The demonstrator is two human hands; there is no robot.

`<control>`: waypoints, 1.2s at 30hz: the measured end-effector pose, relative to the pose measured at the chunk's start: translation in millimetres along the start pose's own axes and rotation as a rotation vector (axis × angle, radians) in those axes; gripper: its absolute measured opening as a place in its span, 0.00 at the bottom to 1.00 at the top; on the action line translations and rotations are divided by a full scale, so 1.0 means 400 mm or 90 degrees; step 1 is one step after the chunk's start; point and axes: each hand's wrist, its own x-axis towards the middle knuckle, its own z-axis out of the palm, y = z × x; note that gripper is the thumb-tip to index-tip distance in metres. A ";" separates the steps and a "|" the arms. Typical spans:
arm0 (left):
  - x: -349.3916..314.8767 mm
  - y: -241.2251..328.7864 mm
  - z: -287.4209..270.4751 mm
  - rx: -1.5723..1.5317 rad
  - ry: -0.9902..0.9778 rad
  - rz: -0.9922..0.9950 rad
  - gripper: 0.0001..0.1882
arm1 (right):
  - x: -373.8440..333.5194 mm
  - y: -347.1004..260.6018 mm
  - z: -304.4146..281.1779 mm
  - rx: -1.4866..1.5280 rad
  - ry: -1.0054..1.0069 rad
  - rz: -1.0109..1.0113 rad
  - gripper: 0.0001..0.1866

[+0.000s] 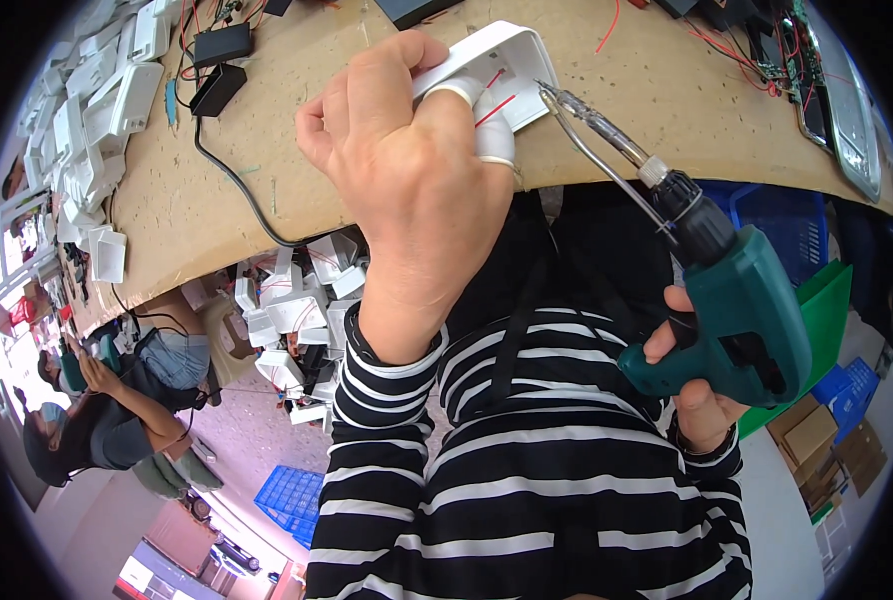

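My left hand (407, 160) grips a white plastic housing (515, 50) at the table's front edge, its open side turned toward the right. White covers wrap the thumb and a finger of that hand. Short red wires (497, 108) stick out by those covered fingertips. In my right hand (702, 410) is a green soldering gun (752, 310) with a thin feed tube beside its metal tip. One finger lies at the trigger. The tip points up and left, close to the housing's open side; whether it touches cannot be made out.
White housings (87, 120) pile up along the table's left side, with more in a heap (297, 310) below the edge. Black boxes (222, 60) and a dark cable (237, 180) lie left of my hand. Circuit parts (792, 60) sit far right. Another person (117, 400) works at lower left.
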 end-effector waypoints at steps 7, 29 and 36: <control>0.001 0.000 -0.005 -0.008 -0.016 -0.001 0.08 | 0.015 0.009 0.013 -0.011 0.008 -0.001 0.40; -0.002 -0.005 -0.001 -0.027 0.004 0.006 0.08 | 0.074 -0.016 0.033 -0.036 0.040 0.036 0.37; -0.002 0.003 0.005 -0.026 0.010 0.005 0.08 | 0.078 -0.016 0.021 -0.042 0.038 0.032 0.37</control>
